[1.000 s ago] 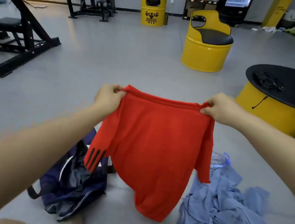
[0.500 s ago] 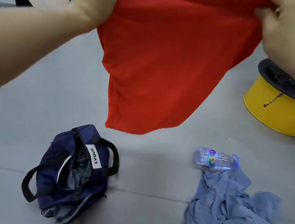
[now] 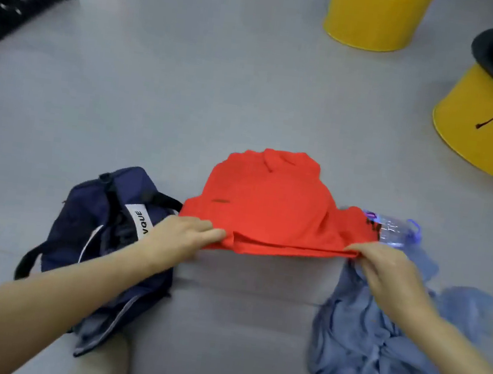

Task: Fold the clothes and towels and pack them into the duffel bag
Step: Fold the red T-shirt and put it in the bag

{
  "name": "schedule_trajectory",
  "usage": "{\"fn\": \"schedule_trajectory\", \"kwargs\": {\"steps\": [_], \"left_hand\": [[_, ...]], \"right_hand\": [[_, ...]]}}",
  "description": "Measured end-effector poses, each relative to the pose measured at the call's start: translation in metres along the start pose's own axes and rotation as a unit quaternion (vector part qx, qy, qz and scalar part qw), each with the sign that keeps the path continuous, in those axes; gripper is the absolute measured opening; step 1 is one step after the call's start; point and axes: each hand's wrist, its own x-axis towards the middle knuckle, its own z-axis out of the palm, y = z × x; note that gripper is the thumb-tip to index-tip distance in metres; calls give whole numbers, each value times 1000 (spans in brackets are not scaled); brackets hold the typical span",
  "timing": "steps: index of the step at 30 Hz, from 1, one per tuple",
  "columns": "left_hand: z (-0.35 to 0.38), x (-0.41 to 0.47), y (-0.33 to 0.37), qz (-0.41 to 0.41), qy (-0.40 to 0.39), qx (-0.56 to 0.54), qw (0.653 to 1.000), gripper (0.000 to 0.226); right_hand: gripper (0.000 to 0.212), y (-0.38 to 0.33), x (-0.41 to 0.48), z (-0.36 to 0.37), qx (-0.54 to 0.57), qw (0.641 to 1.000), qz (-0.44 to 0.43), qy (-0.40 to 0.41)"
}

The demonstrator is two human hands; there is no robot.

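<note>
Pinching the near hem of the red shirt (image 3: 267, 208) in left hand (image 3: 185, 235) and right hand (image 3: 384, 266), we see its body lying on the floor toward twelve o'clock, duffel bag (image 3: 96, 215) at nine o'clock.

A red shirt (image 3: 266, 214) lies on the grey floor (image 3: 219, 90). The left hand (image 3: 185, 235) pinches its near left corner, the right hand (image 3: 384, 270) its near right corner. A navy duffel bag (image 3: 92, 217) sits just left of the shirt. A crumpled blue garment (image 3: 375, 342) and a plastic bottle (image 3: 394, 233) lie just right of it.
</note>
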Motion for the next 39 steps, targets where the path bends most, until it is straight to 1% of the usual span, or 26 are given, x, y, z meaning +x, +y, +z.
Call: {"fn": "schedule_trajectory", "kwargs": {"steps": [1,3,6,8,11,12,14,15,16,18,20,21,22,23,24,27,29,31,33,36,37,39], "left_hand": [[32,-9,7,-2,-31,-2,1000,48],[90,-27,21,0,-82,-11,997,56],[153,-56,42,34,-167,-40,985,70],[178,-74,53,61,-208,-60,974,66],[197,-95,69,89,-271,-68,956,62],[199,-100,73,100,-268,-68,956,59],[199,-104,77,114,-242,-77,960,40],[200,-102,78,108,-219,-89,965,33],[201,-95,79,91,-189,-107,972,35],[206,-71,77,24,-124,-134,983,36],[220,-40,73,-62,-82,-154,983,39],[230,-27,70,-109,-83,-152,979,44],[240,-16,67,-153,-101,-143,973,50],[251,-10,66,-193,-125,-132,964,56],[260,-7,67,-228,-144,-123,955,60],[278,-17,64,-291,-152,-90,940,69],[282,-29,48,-325,-142,-71,932,72],[283,-42,24,-358,-140,-69,921,74],[282,-49,3,-362,-142,-73,919,76],[278,-48,-7,-329,-138,-70,932,74],[274,-42,-3,-324,-133,-74,934,73],[267,-24,17,-296,-106,-86,945,70]], "right_hand": [[30,11,-13,30,-10,1000,7,-24],[31,31,-44,88,-31,997,5,-76],[28,51,-94,156,-52,984,-19,-171],[25,52,-123,181,-59,971,-34,-228],[27,43,-152,197,-73,963,-45,-257],[29,38,-156,200,-73,959,-43,-269],[30,29,-161,202,-65,953,-51,-291],[29,27,-161,202,-54,954,-58,-290],[26,26,-156,199,-40,959,-57,-277],[24,33,-134,195,-29,977,-46,-207],[30,51,-102,192,-31,991,-10,-127],[34,62,-85,191,-39,994,18,-99],[39,73,-71,190,-60,993,48,-88],[43,85,-60,190,-94,988,78,-99],[48,96,-53,191,-127,978,107,-130],[65,121,-53,198,-178,938,199,-223],[73,127,-61,200,-199,922,237,-234],[82,126,-72,201,-217,917,246,-228],[83,119,-82,200,-228,920,228,-224],[79,109,-88,197,-231,919,203,-248],[76,108,-85,194,-223,920,205,-249],[61,108,-75,191,-198,933,200,-225]]}}
